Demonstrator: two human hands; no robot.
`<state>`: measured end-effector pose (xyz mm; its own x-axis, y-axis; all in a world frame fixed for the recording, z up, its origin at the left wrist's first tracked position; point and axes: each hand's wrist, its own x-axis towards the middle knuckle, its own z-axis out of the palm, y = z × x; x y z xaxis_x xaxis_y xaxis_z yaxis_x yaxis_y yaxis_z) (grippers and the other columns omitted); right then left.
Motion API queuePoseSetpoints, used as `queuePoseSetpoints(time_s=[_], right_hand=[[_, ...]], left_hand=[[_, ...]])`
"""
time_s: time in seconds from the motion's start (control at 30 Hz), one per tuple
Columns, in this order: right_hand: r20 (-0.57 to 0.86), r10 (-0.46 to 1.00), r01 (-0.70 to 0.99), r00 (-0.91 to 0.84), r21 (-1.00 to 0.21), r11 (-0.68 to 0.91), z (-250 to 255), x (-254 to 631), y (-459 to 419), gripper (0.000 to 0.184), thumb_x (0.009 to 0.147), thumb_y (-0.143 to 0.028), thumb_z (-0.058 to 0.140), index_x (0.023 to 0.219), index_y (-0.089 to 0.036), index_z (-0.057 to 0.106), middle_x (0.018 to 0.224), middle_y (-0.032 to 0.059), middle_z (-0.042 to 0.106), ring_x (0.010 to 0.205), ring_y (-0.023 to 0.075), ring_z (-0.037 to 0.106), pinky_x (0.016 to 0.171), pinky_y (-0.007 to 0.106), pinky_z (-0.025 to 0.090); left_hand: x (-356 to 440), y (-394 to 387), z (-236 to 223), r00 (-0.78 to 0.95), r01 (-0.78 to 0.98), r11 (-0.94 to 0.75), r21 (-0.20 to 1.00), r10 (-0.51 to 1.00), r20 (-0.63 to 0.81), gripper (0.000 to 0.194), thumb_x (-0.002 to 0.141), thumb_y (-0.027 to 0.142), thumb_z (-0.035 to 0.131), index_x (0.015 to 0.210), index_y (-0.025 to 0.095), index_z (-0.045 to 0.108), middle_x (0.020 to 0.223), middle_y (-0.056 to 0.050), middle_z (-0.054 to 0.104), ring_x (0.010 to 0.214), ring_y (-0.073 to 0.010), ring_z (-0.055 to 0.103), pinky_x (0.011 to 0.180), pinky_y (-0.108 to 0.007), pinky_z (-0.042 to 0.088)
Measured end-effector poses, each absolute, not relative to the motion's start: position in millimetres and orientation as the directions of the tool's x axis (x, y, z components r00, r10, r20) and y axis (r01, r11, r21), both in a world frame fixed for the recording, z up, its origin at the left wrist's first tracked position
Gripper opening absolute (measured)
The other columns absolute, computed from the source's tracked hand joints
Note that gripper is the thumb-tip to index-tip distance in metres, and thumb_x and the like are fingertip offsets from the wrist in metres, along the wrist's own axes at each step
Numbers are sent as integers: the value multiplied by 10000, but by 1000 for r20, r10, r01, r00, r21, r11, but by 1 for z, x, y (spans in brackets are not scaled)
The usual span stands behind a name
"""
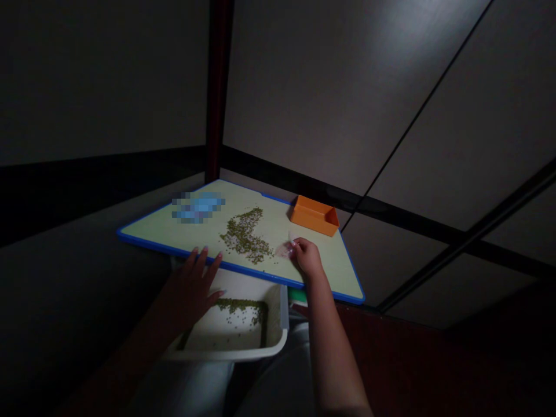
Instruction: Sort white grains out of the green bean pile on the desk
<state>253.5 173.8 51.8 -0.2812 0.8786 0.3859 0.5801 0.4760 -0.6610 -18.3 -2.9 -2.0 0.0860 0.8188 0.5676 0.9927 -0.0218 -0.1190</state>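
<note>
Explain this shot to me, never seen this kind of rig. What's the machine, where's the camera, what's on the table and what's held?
No machine: these are a person's bare hands, seen from one camera worn on the head, looking forward and down. The blue-rimmed tabletop carries scattered greenish grains, an open orange tray and a pixelated blue patch. The left hand rests its fingers at the near edge. The right hand seems to pinch a small clear piece, too unclear to name. Below that edge, a white bin holds more grains.
</note>
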Motion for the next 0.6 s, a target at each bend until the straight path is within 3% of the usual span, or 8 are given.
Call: queuePoseSetpoints(time_s=[0.3,0.6], right_hand=[[421,848,511,-322,-677,530,51,249,173,239,888,-314,509,855,-206,719,871,50,745,825,192,643,796,280,459],[375,855,453,-359,-731,511,46,250,174,246,878,-343,517,849,-204,718,727,15,701,711,178,620,693,267,469]], left_hand=[[-15,-6,4,79,993,-17,-117,830,552,645,867,400,527,1441,123,429,1469,-290,437,1389,-450,379,963,-536,459],[-17,-5,0,79,995,-33,-91,822,563,651,858,393,541,1441,125,431,1482,-282,425,1400,-449,363,1000,-536,437]])
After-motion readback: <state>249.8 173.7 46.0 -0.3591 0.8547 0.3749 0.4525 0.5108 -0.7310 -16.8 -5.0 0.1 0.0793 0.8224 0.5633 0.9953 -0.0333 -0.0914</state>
